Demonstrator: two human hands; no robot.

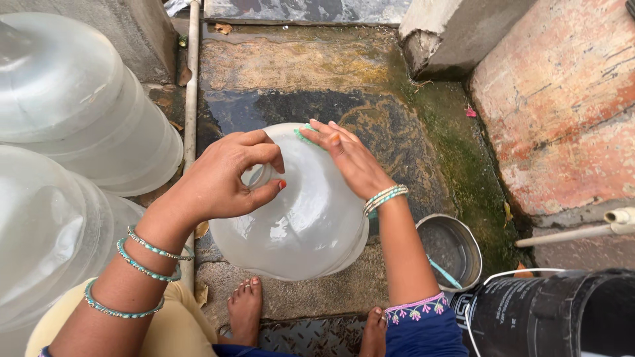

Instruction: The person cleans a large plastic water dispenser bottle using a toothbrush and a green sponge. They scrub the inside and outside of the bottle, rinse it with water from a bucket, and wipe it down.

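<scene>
The left hand (221, 178) curls its thumb and fingers round the neck of a large clear water jug (297, 211), gripping it; the right hand (347, 158) lies flat, fingers straight and together, pressing a green scrub pad (305, 135) against the jug's shoulder; the jug stands on the wet stone floor (317, 73) between the person's bare feet and looks empty; two more clear jugs (66, 132) sit to the left; a steel pot (453, 250) holding a turquoise stick stands to the right, beside a black bucket (555, 314).

the left hand (221, 178) covers the clear jug's (304, 225) mouth. two more jugs (59, 132) and the black bucket (562, 314) are cut off by the frame's edges. the green scrubber (305, 136) is mostly hidden under the right hand (347, 158).
</scene>
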